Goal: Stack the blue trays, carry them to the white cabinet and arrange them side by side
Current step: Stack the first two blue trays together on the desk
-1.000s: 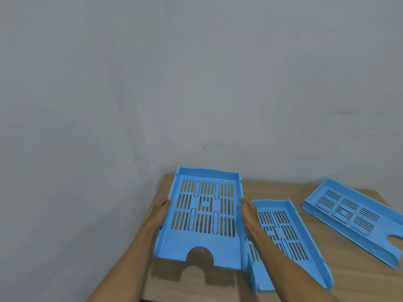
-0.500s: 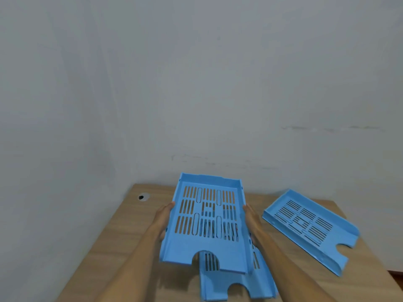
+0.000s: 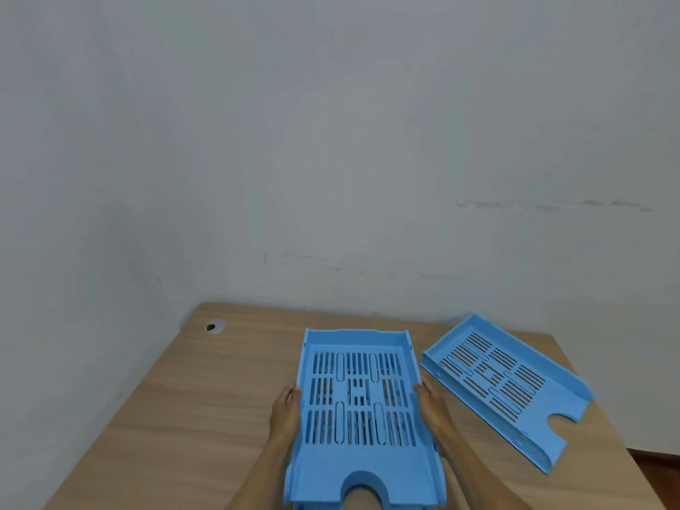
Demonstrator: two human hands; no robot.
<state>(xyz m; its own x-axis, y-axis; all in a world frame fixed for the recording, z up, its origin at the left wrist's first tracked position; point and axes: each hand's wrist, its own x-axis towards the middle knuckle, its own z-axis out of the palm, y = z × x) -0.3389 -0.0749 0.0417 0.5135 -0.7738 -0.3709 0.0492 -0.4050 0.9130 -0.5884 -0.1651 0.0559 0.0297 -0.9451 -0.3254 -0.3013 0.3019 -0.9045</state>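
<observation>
A slotted blue tray (image 3: 358, 403) sits squarely over a second blue tray whose edge (image 3: 438, 458) peeks out along the right and bottom. My left hand (image 3: 285, 414) grips its left rim and my right hand (image 3: 428, 404) grips its right rim. A third blue tray (image 3: 504, 384) lies flat and angled on the wooden table (image 3: 206, 410), to the right, apart from my hands. The white cabinet is out of sight.
A round grommet hole (image 3: 214, 327) is set into the table's far left corner. Grey walls meet behind the table and on the left. The table's right edge drops to a reddish floor (image 3: 658, 473).
Both hands carried the held tray rightward and lowered it onto the second tray, which is now almost fully covered. The view has also shifted, showing more of the table.
</observation>
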